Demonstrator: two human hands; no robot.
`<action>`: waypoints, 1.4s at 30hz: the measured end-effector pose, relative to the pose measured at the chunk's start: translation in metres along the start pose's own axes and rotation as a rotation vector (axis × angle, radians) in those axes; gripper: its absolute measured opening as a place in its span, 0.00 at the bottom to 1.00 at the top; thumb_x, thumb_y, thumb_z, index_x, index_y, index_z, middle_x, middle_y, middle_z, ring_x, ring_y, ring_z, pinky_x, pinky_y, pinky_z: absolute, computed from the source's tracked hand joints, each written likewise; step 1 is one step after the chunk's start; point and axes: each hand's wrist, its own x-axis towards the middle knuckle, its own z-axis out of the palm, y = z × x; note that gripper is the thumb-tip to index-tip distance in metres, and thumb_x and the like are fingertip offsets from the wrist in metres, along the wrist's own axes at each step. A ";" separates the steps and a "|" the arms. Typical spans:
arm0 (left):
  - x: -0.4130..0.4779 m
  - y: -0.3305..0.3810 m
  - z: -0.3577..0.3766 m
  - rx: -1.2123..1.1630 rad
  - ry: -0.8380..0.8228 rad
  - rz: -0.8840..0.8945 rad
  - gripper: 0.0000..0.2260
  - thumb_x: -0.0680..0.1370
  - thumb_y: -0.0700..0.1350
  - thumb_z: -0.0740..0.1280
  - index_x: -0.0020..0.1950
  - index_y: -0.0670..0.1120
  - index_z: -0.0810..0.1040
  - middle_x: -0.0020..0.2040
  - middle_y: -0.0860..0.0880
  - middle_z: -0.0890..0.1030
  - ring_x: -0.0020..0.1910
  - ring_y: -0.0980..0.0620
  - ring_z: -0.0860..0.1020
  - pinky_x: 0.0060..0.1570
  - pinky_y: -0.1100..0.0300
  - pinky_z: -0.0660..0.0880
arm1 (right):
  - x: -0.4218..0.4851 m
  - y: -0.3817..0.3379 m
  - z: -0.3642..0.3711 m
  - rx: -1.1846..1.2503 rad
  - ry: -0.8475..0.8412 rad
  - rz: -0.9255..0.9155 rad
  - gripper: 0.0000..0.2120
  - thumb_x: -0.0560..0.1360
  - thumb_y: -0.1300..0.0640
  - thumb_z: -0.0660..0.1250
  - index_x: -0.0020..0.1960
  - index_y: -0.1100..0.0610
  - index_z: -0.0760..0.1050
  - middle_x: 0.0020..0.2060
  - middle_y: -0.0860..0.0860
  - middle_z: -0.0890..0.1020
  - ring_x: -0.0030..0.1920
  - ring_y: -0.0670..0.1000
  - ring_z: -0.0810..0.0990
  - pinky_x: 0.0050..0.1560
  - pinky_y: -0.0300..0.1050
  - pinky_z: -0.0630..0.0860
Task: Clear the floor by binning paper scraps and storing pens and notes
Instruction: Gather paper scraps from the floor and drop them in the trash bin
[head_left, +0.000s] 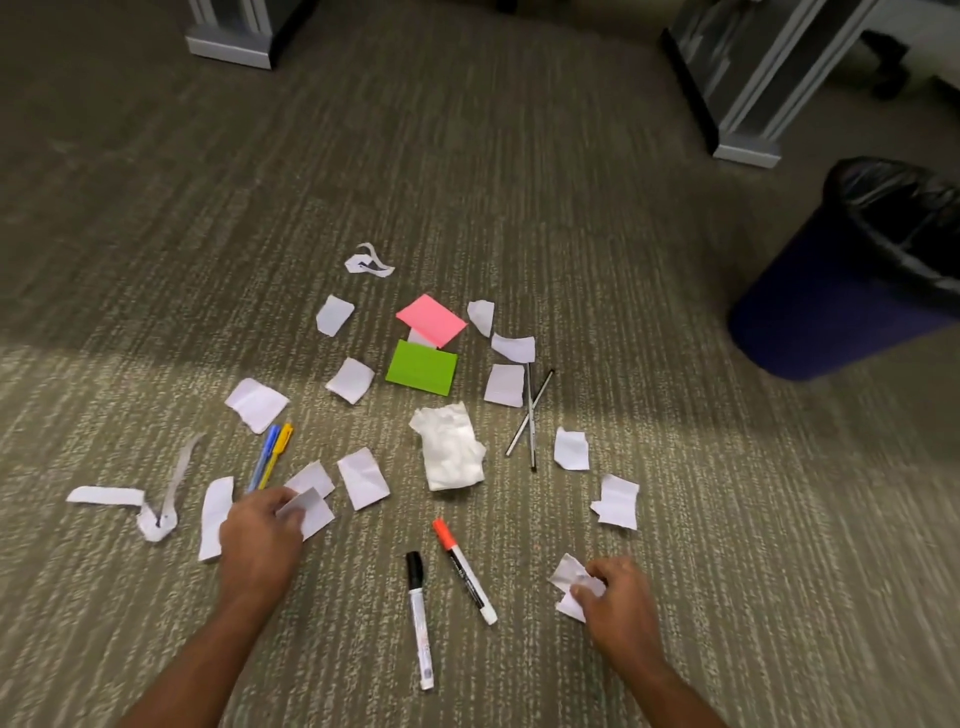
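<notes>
Several white paper scraps lie scattered on the carpet, with a crumpled white sheet (451, 451) in the middle. My left hand (260, 538) pinches a small paper scrap (304, 503) at the lower left. My right hand (618, 597) grips a paper scrap (569, 577) at the lower right. A pink note pad (431, 319) and a green note pad (422, 368) sit beyond the crumpled sheet. A black-capped marker (420, 618) and a red-capped marker (464, 570) lie between my hands. A blue pen (263, 457) and a yellow pen (276, 453) lie just above my left hand. Two thin crossed pens (531, 418) lie right of centre.
A dark blue bin (852, 291) with a black liner stands at the right, rim tilted toward me. Grey furniture bases stand at the back left (228, 44) and back right (748, 140). Bare carpet lies beyond the scraps.
</notes>
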 end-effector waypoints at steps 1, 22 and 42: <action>-0.002 0.003 0.000 -0.033 -0.001 -0.014 0.04 0.74 0.36 0.69 0.43 0.44 0.82 0.40 0.44 0.81 0.41 0.40 0.78 0.39 0.53 0.71 | 0.001 0.000 0.001 -0.014 0.001 0.003 0.09 0.70 0.59 0.73 0.51 0.57 0.81 0.47 0.53 0.77 0.52 0.56 0.76 0.50 0.45 0.70; -0.006 -0.021 -0.021 -0.391 0.449 -0.411 0.06 0.75 0.39 0.73 0.48 0.37 0.84 0.47 0.40 0.83 0.49 0.41 0.80 0.51 0.49 0.76 | 0.032 -0.017 0.006 0.478 0.115 0.185 0.10 0.69 0.60 0.77 0.48 0.57 0.79 0.45 0.57 0.81 0.44 0.57 0.77 0.42 0.49 0.71; 0.013 -0.036 -0.037 -0.365 0.303 -0.505 0.08 0.73 0.37 0.73 0.51 0.40 0.84 0.38 0.43 0.82 0.34 0.46 0.77 0.38 0.54 0.75 | 0.024 -0.036 -0.002 0.580 0.058 0.282 0.19 0.69 0.66 0.76 0.59 0.66 0.77 0.57 0.64 0.80 0.52 0.58 0.77 0.55 0.49 0.69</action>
